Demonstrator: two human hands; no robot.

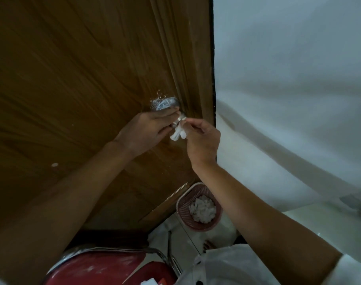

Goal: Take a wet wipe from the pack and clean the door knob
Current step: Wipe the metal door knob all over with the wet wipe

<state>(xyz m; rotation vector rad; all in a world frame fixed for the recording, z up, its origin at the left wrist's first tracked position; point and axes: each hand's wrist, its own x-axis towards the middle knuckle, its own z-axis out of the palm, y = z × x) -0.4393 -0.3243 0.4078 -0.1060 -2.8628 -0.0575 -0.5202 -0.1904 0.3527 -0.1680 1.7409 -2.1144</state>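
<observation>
While the left hand point(148, 128) clasps the door knob point(176, 120) on the wooden door point(72, 79), the right hand point(202, 138), at its 3 o'clock, pinches the wet wipe point(178, 135) and should work it firmly around the knob's neck.

**Count of things in view**

Two hands: left hand point(146, 128), right hand point(202, 140). One wet wipe point(178, 135) at centre. One door knob point(167, 103). One pink basket point(182, 204) lower centre. One red chair point(105, 268) at the bottom.
</observation>
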